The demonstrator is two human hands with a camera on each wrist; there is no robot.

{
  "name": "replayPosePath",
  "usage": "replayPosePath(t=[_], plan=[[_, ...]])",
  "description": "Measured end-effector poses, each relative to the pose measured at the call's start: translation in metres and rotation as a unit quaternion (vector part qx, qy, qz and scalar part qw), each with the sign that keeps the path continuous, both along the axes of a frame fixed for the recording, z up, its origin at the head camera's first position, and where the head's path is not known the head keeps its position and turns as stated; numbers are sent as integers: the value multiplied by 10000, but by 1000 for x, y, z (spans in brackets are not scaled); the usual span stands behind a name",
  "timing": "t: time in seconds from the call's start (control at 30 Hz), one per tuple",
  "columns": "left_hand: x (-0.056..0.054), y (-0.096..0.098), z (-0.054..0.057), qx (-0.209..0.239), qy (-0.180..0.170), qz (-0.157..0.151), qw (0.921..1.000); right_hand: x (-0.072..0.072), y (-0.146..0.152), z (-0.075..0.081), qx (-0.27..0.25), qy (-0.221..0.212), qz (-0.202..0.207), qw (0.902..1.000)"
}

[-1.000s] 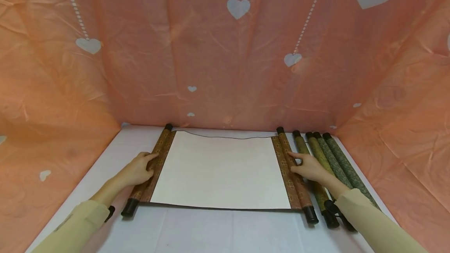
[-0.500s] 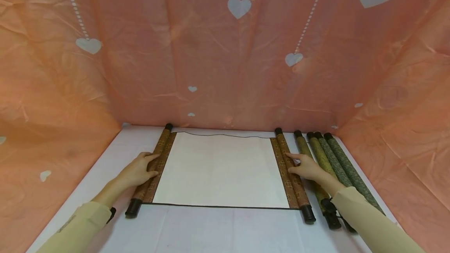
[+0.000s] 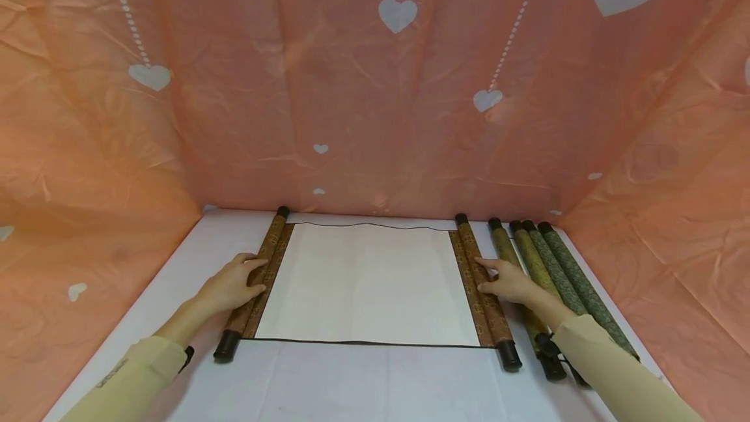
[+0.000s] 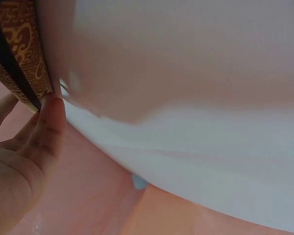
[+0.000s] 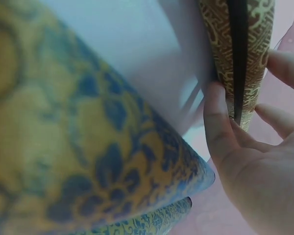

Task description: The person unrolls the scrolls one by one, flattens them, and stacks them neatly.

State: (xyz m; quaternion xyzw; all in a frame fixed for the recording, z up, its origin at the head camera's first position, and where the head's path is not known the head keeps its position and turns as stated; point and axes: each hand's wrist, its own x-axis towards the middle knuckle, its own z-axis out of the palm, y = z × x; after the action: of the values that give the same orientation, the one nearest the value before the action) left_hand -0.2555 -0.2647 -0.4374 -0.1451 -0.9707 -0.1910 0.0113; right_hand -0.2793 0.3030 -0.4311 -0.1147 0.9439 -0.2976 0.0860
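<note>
The left hand (image 3: pixel 231 282) pinches the left roller (image 3: pixel 272 234) between thumb and fingers, and the right hand (image 3: pixel 512 281) grips the right roller (image 3: pixel 498 325) likewise, each near mid-length; the rollers look stiff and fairly light, their patterned covering probably giving decent purchase, while the black end caps (image 3: pixel 227 346) look smoother and likely slicker. Between the hands the white scroll (image 3: pixel 375 285) lies spread on the table (image 3: pixel 328 383), its far edge wavy; it seems thin, soft and easily creased, so the rollers offer the safer hold; other rolled scrolls (image 3: pixel 573 266) lie beyond the right roller.
</note>
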Motion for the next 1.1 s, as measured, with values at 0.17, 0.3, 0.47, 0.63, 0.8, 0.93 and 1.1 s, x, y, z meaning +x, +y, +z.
replayPosePath(t=[0.17,0.3,0.47,0.63,0.8,0.93,1.1], plan=[[2,1,0,-71,14,69,10000,4,0,1,-120,-12,131,9998],[4,6,3,12,10,131,9999,9,1,4,-348,-167,152,9991],[5,22,13,274,184,46,9994,15,2,11,-655,-270,-47,9975],[0,47,26,540,388,-105,9977,24,4,22,-853,-32,-150,9962],[-8,81,42,782,485,-250,9954,37,8,37,-867,464,-371,9945],[-11,115,52,1077,512,-432,9919,48,18,42,-1042,650,-623,9905],[-15,164,55,1351,498,-744,9868,60,39,41,-992,755,-841,9886]])
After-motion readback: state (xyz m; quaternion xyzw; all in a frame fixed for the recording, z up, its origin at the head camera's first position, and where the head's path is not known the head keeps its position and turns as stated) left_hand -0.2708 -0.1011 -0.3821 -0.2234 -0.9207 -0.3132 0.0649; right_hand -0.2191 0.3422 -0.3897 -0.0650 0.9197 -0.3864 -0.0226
